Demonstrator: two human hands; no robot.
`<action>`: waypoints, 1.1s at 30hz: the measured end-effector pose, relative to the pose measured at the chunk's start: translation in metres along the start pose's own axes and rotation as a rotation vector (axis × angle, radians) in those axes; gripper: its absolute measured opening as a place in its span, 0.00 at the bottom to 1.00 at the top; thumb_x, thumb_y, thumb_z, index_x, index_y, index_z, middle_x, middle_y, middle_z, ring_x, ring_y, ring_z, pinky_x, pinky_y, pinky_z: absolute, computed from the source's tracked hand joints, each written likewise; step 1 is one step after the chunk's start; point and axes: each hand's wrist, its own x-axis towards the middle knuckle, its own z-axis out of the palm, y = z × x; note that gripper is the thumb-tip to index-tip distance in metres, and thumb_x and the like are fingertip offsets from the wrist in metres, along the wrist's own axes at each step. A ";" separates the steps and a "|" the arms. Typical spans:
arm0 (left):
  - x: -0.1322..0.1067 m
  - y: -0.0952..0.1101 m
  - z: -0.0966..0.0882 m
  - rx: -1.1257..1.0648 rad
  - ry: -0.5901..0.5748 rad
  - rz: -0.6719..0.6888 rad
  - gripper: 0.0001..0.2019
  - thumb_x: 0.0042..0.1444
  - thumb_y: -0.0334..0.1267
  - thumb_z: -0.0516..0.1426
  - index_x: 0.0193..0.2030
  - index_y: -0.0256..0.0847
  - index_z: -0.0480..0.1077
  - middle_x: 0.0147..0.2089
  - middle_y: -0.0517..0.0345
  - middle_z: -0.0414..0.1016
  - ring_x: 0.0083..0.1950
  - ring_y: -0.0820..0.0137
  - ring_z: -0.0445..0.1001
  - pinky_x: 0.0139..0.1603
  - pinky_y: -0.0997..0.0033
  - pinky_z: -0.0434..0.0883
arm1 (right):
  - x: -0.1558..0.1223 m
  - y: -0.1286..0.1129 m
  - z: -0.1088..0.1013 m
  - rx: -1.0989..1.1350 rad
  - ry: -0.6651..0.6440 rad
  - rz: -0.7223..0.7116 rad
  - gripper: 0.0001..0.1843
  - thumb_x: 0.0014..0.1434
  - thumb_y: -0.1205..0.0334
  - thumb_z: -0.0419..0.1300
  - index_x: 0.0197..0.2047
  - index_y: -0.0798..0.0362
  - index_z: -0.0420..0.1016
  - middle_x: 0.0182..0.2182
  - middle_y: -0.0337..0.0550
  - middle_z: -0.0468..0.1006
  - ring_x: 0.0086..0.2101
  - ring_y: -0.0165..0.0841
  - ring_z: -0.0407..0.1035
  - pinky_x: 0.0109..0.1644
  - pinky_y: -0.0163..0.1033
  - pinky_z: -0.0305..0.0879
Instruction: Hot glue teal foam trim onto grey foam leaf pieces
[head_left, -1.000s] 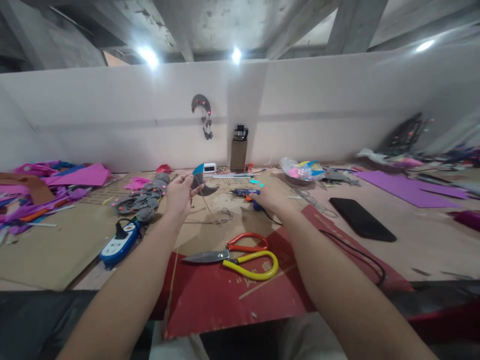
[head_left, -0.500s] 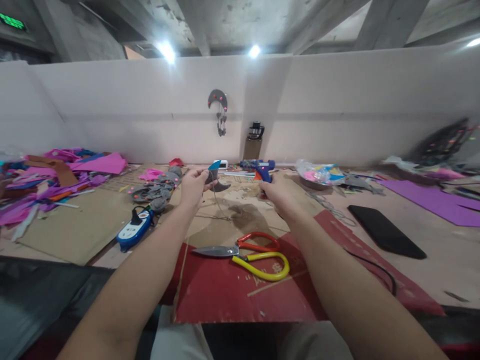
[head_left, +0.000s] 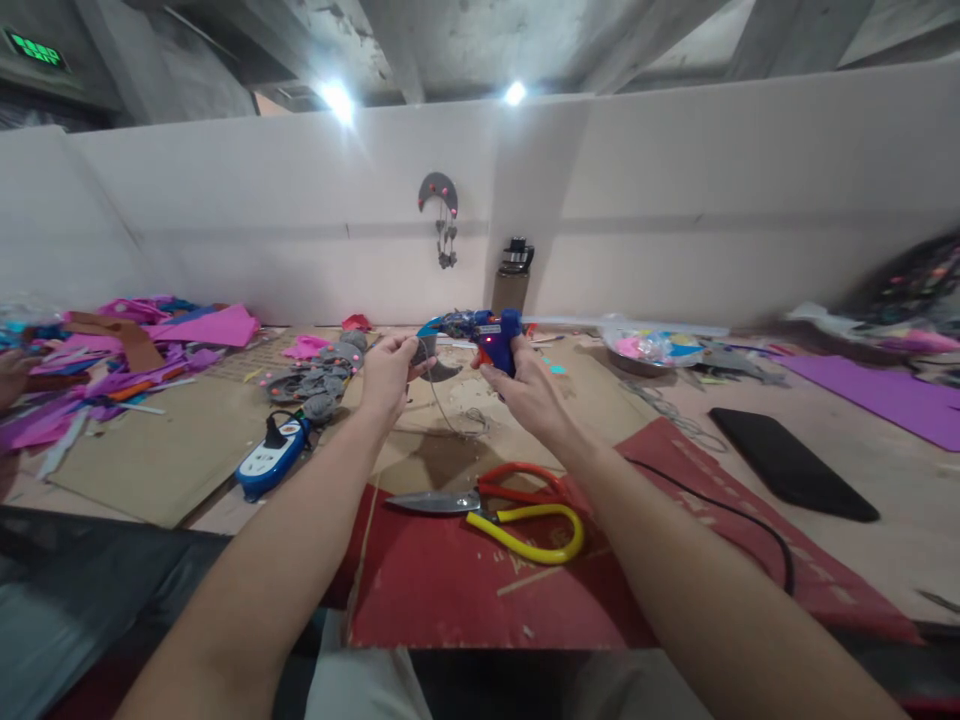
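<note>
My left hand (head_left: 386, 372) is closed in a pinch on a small grey and blue felt piece (head_left: 429, 340), held up over the brown cardboard; a thin wire (head_left: 450, 410) hangs from it. My right hand (head_left: 525, 385) grips a blue glue gun (head_left: 491, 333) with an orange trigger. The gun's nozzle points left and nearly touches the felt piece. Its black cord (head_left: 720, 500) trails back along my right forearm.
Scissors (head_left: 495, 505) with red and yellow handles lie on a red card (head_left: 450, 590) in front of me. A blue power strip (head_left: 271, 458) and grey felt shapes (head_left: 315, 385) are left; a black phone (head_left: 791, 465) right. Pink scraps (head_left: 112, 345) far left, a bottle (head_left: 511, 278) by the wall.
My right hand lifted the glue gun off the table and brought it left to the felt piece. My left hand stayed raised with the piece.
</note>
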 end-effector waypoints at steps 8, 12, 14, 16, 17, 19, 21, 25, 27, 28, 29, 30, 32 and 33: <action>-0.001 -0.001 0.001 0.014 -0.017 0.010 0.06 0.47 0.36 0.60 0.30 0.36 0.69 0.27 0.59 0.73 0.29 0.73 0.76 0.34 0.71 0.77 | -0.001 0.004 0.007 -0.139 -0.024 -0.025 0.20 0.55 0.61 0.54 0.52 0.53 0.65 0.42 0.48 0.73 0.41 0.39 0.67 0.51 0.48 0.62; -0.001 -0.002 0.001 0.021 -0.008 0.037 0.05 0.47 0.36 0.60 0.29 0.35 0.70 0.26 0.60 0.72 0.28 0.73 0.75 0.33 0.71 0.76 | -0.002 0.004 0.009 -0.163 -0.047 0.006 0.20 0.56 0.62 0.54 0.53 0.52 0.64 0.42 0.48 0.73 0.41 0.39 0.67 0.51 0.47 0.62; -0.001 -0.003 0.001 0.028 0.000 0.053 0.05 0.47 0.35 0.60 0.29 0.35 0.70 0.26 0.60 0.73 0.28 0.74 0.74 0.33 0.70 0.76 | -0.003 0.002 0.009 -0.175 -0.052 -0.005 0.19 0.56 0.62 0.54 0.52 0.51 0.65 0.42 0.47 0.73 0.41 0.39 0.67 0.51 0.46 0.62; -0.001 -0.005 0.001 0.042 0.012 0.061 0.05 0.46 0.35 0.60 0.29 0.35 0.71 0.27 0.59 0.73 0.28 0.74 0.74 0.34 0.69 0.76 | -0.004 0.000 0.010 -0.191 -0.060 -0.021 0.17 0.56 0.63 0.54 0.50 0.51 0.65 0.41 0.47 0.73 0.40 0.39 0.66 0.49 0.47 0.63; -0.001 -0.005 0.002 0.048 0.018 0.063 0.04 0.47 0.34 0.59 0.28 0.35 0.71 0.27 0.59 0.74 0.28 0.74 0.74 0.34 0.69 0.76 | -0.005 -0.001 0.010 -0.200 -0.063 -0.027 0.15 0.56 0.63 0.53 0.49 0.51 0.65 0.40 0.47 0.72 0.40 0.39 0.66 0.49 0.47 0.63; 0.000 -0.006 0.002 0.052 0.028 0.065 0.04 0.47 0.34 0.59 0.28 0.35 0.71 0.27 0.59 0.74 0.29 0.74 0.74 0.35 0.69 0.76 | -0.006 -0.001 0.010 -0.211 -0.066 -0.036 0.14 0.57 0.62 0.53 0.48 0.51 0.65 0.40 0.48 0.72 0.39 0.40 0.66 0.48 0.47 0.63; 0.000 -0.006 0.001 0.052 0.026 0.070 0.04 0.47 0.34 0.59 0.29 0.35 0.71 0.27 0.59 0.74 0.29 0.74 0.74 0.35 0.69 0.76 | -0.006 -0.001 0.011 -0.210 -0.065 -0.045 0.15 0.57 0.62 0.53 0.48 0.51 0.65 0.40 0.48 0.72 0.40 0.40 0.65 0.48 0.47 0.62; 0.000 -0.006 0.000 0.057 0.012 0.082 0.06 0.47 0.36 0.60 0.30 0.35 0.71 0.27 0.60 0.73 0.29 0.73 0.74 0.35 0.69 0.76 | -0.006 -0.001 0.010 -0.218 -0.057 -0.037 0.16 0.57 0.62 0.52 0.50 0.51 0.63 0.42 0.48 0.72 0.40 0.39 0.65 0.48 0.46 0.62; 0.000 -0.005 0.000 0.057 0.016 0.079 0.06 0.47 0.36 0.59 0.30 0.35 0.71 0.26 0.60 0.73 0.29 0.73 0.74 0.35 0.70 0.76 | -0.006 -0.001 0.009 -0.222 -0.059 -0.026 0.16 0.58 0.62 0.52 0.51 0.52 0.63 0.42 0.49 0.72 0.40 0.40 0.65 0.48 0.46 0.62; 0.000 -0.005 0.000 0.057 0.019 0.076 0.05 0.47 0.36 0.59 0.30 0.35 0.71 0.26 0.60 0.73 0.29 0.73 0.74 0.34 0.70 0.76 | -0.006 -0.001 0.009 -0.223 -0.059 -0.024 0.16 0.58 0.62 0.52 0.51 0.52 0.63 0.42 0.49 0.72 0.40 0.40 0.65 0.48 0.46 0.62; 0.000 -0.005 0.000 0.056 0.021 0.075 0.05 0.47 0.36 0.59 0.30 0.35 0.71 0.26 0.60 0.73 0.28 0.73 0.74 0.34 0.71 0.76 | -0.006 -0.001 0.009 -0.224 -0.058 -0.026 0.16 0.58 0.62 0.52 0.50 0.52 0.63 0.42 0.49 0.72 0.40 0.39 0.65 0.48 0.46 0.62; 0.000 -0.005 0.000 0.055 0.023 0.076 0.05 0.47 0.36 0.59 0.30 0.35 0.71 0.26 0.60 0.73 0.28 0.74 0.74 0.33 0.71 0.75 | -0.006 -0.001 0.009 -0.224 -0.058 -0.030 0.16 0.58 0.62 0.52 0.50 0.52 0.63 0.42 0.49 0.72 0.40 0.39 0.65 0.48 0.46 0.62; 0.001 -0.005 0.000 0.055 0.024 0.079 0.05 0.47 0.35 0.59 0.29 0.35 0.71 0.26 0.60 0.73 0.28 0.74 0.74 0.32 0.71 0.75 | -0.006 -0.002 0.010 -0.226 -0.059 -0.036 0.16 0.57 0.63 0.52 0.50 0.52 0.63 0.41 0.48 0.72 0.40 0.39 0.65 0.47 0.46 0.62; 0.001 -0.005 0.000 0.057 0.022 0.079 0.05 0.47 0.35 0.59 0.29 0.35 0.71 0.26 0.60 0.73 0.27 0.74 0.73 0.32 0.71 0.76 | -0.007 -0.002 0.010 -0.224 -0.060 -0.039 0.16 0.57 0.63 0.52 0.50 0.52 0.63 0.40 0.48 0.72 0.39 0.39 0.65 0.47 0.46 0.62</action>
